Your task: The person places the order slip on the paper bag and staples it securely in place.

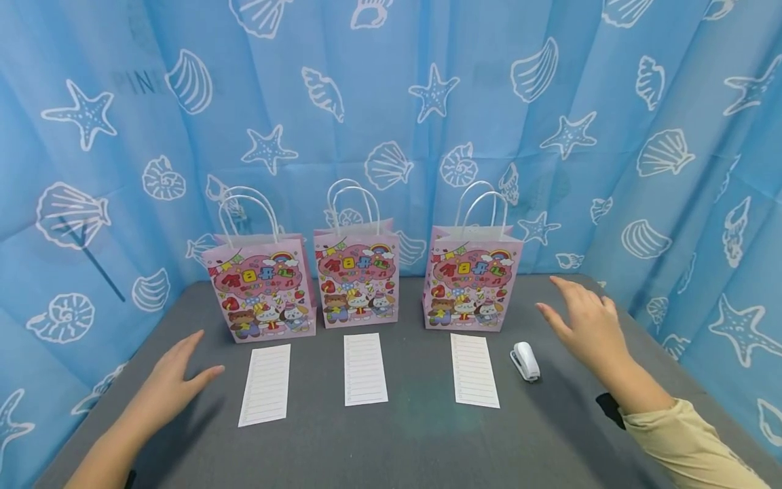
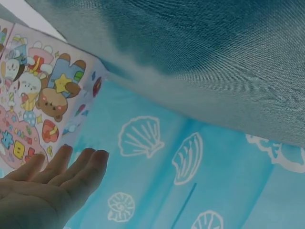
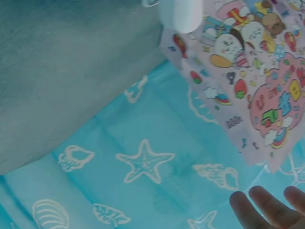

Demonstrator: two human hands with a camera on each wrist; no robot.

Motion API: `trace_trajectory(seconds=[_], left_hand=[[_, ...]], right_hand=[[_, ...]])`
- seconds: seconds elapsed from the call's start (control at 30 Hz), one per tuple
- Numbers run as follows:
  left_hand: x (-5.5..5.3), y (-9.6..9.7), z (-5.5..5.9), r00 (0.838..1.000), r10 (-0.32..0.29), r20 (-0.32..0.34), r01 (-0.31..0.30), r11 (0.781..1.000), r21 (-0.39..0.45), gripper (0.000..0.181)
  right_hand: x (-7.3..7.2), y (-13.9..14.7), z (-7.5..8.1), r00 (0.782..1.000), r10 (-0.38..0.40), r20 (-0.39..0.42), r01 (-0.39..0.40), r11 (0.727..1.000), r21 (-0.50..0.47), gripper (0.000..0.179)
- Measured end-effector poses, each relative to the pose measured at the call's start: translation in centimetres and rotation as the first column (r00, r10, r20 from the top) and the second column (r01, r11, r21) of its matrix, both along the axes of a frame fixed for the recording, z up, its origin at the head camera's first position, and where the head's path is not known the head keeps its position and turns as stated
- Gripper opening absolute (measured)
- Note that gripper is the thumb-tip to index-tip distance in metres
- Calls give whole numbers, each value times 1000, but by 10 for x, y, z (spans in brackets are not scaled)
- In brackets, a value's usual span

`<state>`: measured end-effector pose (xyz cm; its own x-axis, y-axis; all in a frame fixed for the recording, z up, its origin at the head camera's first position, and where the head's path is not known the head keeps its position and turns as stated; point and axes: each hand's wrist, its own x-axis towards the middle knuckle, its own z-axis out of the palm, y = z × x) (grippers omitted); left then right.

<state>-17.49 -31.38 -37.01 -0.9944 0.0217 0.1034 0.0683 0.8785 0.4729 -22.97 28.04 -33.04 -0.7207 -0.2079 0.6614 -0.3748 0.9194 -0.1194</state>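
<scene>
Three cartoon gift bags (image 1: pixel 357 288), upright; three lined slips (image 1: pixel 365 370), loose; mini stapler (image 1: pixel 525 361), untouched. My left hand (image 1: pixel 166 388), right hand (image 1: pixel 591 329): empty, outspread. Work seemingly all remaining.

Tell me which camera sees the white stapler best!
The head view: the white stapler lies there whole on the grey table, near the right hand. The right wrist view catches only part, cut off by the top edge. The left wrist view doesn't show it.

Blue shell-print curtain (image 1: pixel 391 109) behind gry tbl (image 1: pixel 318 451)
</scene>
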Motion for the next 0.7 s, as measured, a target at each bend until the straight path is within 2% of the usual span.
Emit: trace_trajectory(seconds=[0.4, 0.7], left_hand=[[4, 10, 4, 1000, -4, 18, 4, 999, 38, 86], [7, 15, 4, 998, 16, 66, -20, 998, 61, 88]], right_hand=[[6, -28, 2, 995, 100, 1, -100, 993, -69, 44], [11, -51, 4, 986, 143, 83, -132, 984, -120, 44]])
